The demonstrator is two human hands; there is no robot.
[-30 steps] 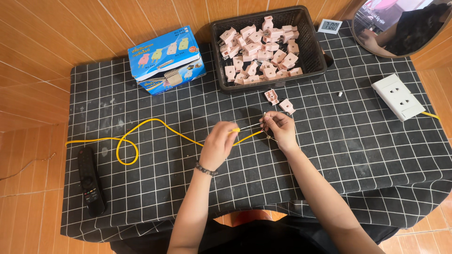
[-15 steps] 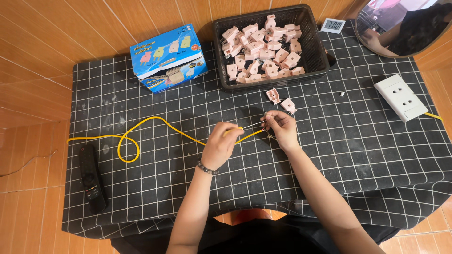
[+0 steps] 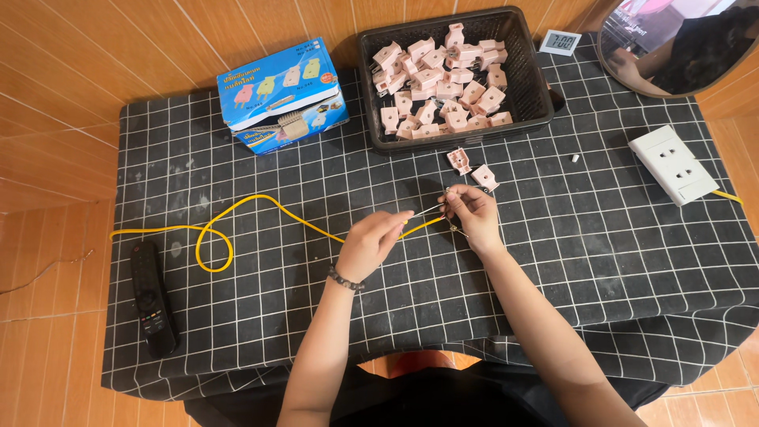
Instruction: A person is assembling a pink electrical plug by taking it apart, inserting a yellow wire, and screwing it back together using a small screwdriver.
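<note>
Hands barely shifted since the earlier frame: left hand (image 3: pixel 370 243) pinches the thin yellow cable (image 3: pixel 237 213), which trails left in a loop, while right hand (image 3: pixel 472 215), just right, pinches its bare end, cable axis running left-right between them.

It looked like a home set up for small piecework rather than a proper workshop. A low table (image 3: pixel 237 348) draped in a black grid-patterned cloth stood on terracotta floor tiles (image 3: pixel 55 158). At the upper centre of the frame sat a black basket (image 3: pixel 538 95) heaped with pink plastic plug parts (image 3: pixel 443 79). A television remote (image 3: pixel 152 296) lay at the lower left, and a round mirror (image 3: pixel 680 47) leaned in the upper right corner, both ordinary household things.
</note>
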